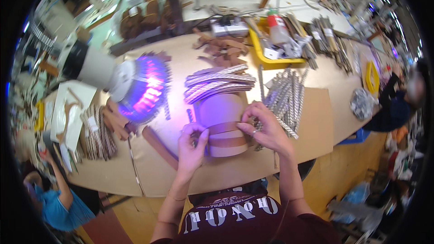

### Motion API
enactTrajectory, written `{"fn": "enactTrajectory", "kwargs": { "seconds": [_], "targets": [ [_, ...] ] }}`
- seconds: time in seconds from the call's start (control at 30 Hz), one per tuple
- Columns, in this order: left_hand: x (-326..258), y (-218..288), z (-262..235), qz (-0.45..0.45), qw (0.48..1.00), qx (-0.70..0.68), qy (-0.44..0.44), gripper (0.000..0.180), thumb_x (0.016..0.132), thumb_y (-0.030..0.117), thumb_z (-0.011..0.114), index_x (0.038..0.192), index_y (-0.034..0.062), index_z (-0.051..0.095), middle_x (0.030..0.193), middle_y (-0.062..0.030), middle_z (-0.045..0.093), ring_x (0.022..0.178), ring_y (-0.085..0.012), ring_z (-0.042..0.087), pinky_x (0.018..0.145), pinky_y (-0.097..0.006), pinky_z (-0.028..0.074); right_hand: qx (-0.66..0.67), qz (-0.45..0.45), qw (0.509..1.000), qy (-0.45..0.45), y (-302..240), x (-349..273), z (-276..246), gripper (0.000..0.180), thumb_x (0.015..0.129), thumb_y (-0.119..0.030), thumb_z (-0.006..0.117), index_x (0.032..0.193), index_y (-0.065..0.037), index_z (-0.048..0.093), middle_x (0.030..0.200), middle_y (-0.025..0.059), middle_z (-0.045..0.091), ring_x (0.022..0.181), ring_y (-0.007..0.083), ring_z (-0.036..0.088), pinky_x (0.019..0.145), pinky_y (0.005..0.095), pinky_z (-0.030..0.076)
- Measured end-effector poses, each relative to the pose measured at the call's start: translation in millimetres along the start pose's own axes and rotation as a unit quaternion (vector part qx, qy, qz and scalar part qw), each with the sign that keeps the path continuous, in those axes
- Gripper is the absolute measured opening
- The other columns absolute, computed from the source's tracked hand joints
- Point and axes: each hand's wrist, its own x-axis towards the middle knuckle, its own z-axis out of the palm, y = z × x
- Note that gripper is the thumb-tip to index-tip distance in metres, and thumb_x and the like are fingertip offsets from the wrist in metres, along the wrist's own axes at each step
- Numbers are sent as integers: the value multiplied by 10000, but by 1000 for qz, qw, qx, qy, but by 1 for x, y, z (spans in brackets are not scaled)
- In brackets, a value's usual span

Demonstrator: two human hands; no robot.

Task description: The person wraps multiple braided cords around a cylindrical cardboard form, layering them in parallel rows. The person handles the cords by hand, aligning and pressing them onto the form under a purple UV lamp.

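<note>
A beige, rounded form like a short drum [221,108] lies in front of me on the table. Across it runs a thin brown strip [224,127], and a second brown band [228,143] goes round it closer to me. My left hand [193,148] pinches the strip's left end with thumb and finger. At the other end, my right hand [266,130] is closed in a pinch on the same strip, a ring on one finger. Just beyond the drum, a pile of woven, light-and-brown patterned strips [219,82] rests.
A lamp with a ribbed, purple-lit head [143,89] stands at the left. Patterned strips [289,97] lie in a heap at the right. Farther back are brown leather-like scraps [224,49] and a yellow tray [275,63] holding a red-capped bottle [277,27]. Other people sit at both sides.
</note>
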Motion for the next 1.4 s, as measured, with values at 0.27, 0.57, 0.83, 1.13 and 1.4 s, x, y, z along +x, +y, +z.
{"fn": "enactTrajectory", "kwargs": {
  "seconds": [0.27, 0.57, 0.83, 1.13, 1.4],
  "targets": [
    [20, 21, -6, 60, 995, -74, 27, 130, 933, -19, 631, 1025, 9, 543, 965, -63, 624, 873, -105, 588, 764, -221, 467, 37, -21, 999, -7, -17, 24, -18, 225, 869, -180, 730, 904, -33, 564, 758, 91, 645, 713, 245, 638, 681, 352, 451],
    [23, 9, 0, 52, 991, 54, 107, 218, 975, 78, 585, 1181, 7, 574, 1148, -87, 651, 944, -122, 611, 744, -240, 446, 29, 162, 945, 282, 26, -16, -64, 192, 889, -218, 724, 878, -31, 681, 780, 57, 665, 728, 143, 633, 676, 313, 495],
    [-4, 20, -22, 67, 981, 101, 153, 172, 995, 90, 535, 1147, 20, 571, 1245, -136, 607, 993, -149, 588, 818, -277, 440, -85, 342, 881, 314, 130, -17, -111, 253, 879, -217, 731, 943, 26, 698, 751, 54, 668, 680, 102, 597, 628, 278, 484],
    [-27, 50, -10, 99, 981, 69, 154, 144, 994, 73, 507, 1117, 18, 555, 1233, -143, 600, 974, -144, 582, 851, -296, 441, 55, 196, 844, 495, 115, -49, -141, 193, 950, -191, 657, 928, 1, 657, 727, 37, 646, 638, 94, 595, 588, 252, 498],
    [-40, 78, 18, 112, 992, 32, -48, 173, 986, 32, 505, 1151, -1, 541, 1148, -135, 632, 1006, -178, 608, 892, -317, 485, 163, 69, 821, 543, 3, -46, -143, 178, 979, -159, 619, 909, 1, 583, 695, 39, 613, 557, 74, 587, 513, 212, 515]
  ]
}}
